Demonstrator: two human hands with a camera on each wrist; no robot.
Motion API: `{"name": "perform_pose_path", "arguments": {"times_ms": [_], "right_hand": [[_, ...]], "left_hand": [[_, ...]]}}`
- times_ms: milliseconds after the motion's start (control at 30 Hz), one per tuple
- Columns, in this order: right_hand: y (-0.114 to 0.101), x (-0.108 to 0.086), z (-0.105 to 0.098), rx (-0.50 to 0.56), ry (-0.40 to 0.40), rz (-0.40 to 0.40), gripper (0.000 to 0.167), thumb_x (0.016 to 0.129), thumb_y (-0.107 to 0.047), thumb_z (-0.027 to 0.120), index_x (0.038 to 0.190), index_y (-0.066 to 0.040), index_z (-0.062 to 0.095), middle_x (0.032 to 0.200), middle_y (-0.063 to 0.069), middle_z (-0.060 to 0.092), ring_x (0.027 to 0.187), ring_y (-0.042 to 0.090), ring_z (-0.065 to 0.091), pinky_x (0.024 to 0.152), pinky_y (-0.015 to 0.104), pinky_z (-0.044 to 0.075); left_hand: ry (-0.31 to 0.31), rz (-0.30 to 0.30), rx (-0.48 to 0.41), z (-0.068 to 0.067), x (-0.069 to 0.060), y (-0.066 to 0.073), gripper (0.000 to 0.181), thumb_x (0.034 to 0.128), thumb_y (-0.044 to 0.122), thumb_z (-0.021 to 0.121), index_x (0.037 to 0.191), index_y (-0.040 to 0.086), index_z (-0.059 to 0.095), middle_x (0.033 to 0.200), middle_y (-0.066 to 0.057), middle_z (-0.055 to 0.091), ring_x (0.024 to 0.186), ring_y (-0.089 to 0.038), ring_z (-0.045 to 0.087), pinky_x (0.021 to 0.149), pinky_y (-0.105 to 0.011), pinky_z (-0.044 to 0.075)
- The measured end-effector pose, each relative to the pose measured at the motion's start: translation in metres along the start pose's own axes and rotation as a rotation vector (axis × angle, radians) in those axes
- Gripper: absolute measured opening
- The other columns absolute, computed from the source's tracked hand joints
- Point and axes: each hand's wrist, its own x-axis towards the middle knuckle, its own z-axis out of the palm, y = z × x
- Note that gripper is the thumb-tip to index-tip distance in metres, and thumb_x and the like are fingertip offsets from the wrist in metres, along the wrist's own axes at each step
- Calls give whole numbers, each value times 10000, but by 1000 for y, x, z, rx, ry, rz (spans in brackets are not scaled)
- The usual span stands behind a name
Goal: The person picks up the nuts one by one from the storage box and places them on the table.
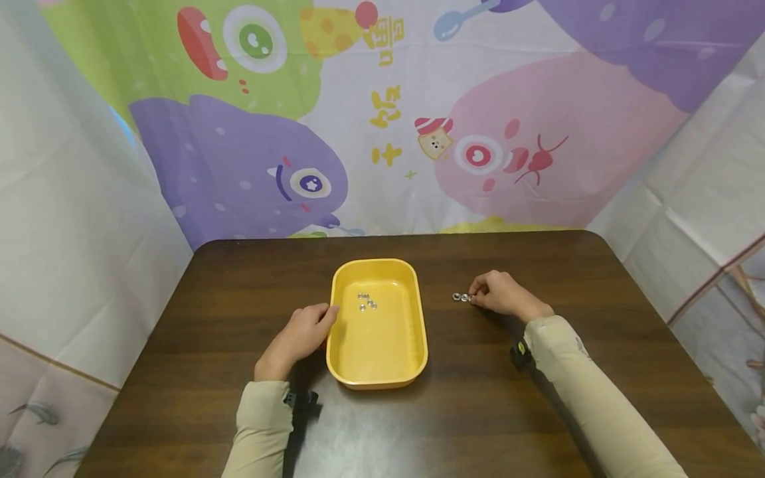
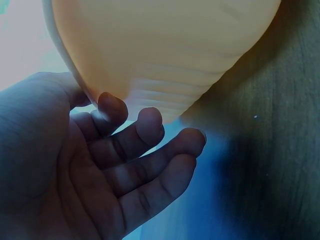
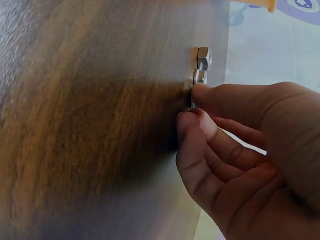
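Observation:
My left hand [image 1: 299, 337] grips the left rim of a yellow tray [image 1: 382, 348]. In the left wrist view its thumb is partly hidden by the tray, and curled fingers [image 2: 150, 125] lie against or near the outer wall. Several small metal hex nuts [image 1: 362, 307] lie on the tray's floor, toward its far end. Right of the tray, my right hand [image 1: 505, 295] pinches a hex nut [image 3: 195, 105] at the tabletop, mostly hidden by thumb and fingertips. Two more hex nuts [image 3: 204, 58] sit in a row just beyond those fingertips.
The dark wooden table [image 1: 478, 411] has rounded far corners. Behind it hangs a cartoon-printed cloth [image 1: 382, 199], with pale curtains [image 1: 78, 199] at the sides. Dark wrist cameras [image 1: 521, 354] are strapped at both cuffs.

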Motion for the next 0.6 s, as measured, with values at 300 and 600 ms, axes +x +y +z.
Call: {"name": "perform_pose_path", "arguments": {"times_ms": [300, 600], "right_hand": [[-5, -1, -4, -31, -1, -27, 154, 939, -155, 741, 1027, -29, 729, 845, 31, 685, 740, 154, 558, 700, 326, 467], [-20, -1, -18, -53, 67, -103, 302, 956, -151, 713, 1184, 40, 666, 1013, 136, 714, 937, 271, 671, 836, 462, 554]], "left_hand": [[2, -12, 12, -1, -1, 0, 359, 1101, 330, 452, 951, 62, 638, 758, -59, 564, 688, -176, 538, 663, -309, 451], [-3, -1, -1, -1, 0, 1, 372, 1102, 336, 449, 957, 54, 644, 768, -59, 573, 684, -175, 538, 662, -314, 452]]}}
